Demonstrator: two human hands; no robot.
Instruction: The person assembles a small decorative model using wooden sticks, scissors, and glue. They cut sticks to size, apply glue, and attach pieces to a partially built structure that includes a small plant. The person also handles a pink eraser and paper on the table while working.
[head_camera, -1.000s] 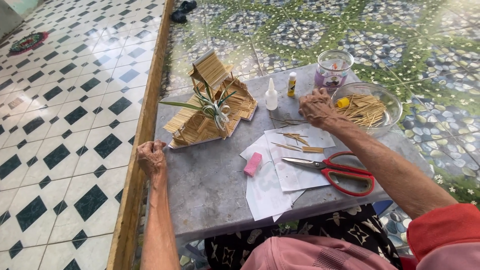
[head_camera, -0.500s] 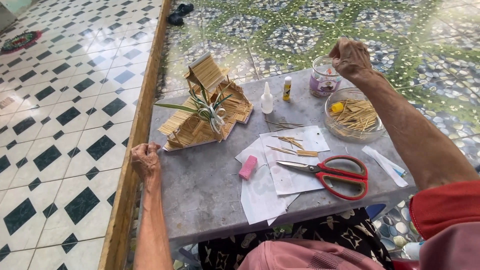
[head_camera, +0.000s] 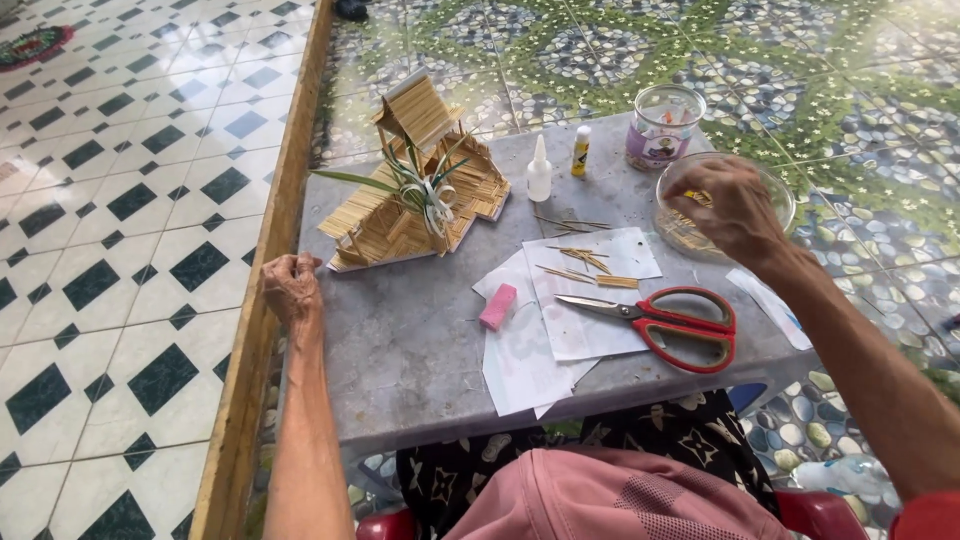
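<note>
Your right hand (head_camera: 733, 208) is over the clear glass bowl (head_camera: 775, 190), fingers curled down into the thin wooden sticks (head_camera: 686, 232) inside; can't tell if any is pinched. Sticks look light, stiff, snappable, so take them gently mid-length between fingertips. Your left hand (head_camera: 291, 287) rests fisted on the grey table (head_camera: 420, 340) edge, holding nothing visible. Left of the right hand: loose sticks on paper sheets (head_camera: 575, 320); just below it, red scissors (head_camera: 670, 322). Stick house model (head_camera: 420, 190) sits above the left hand.
</note>
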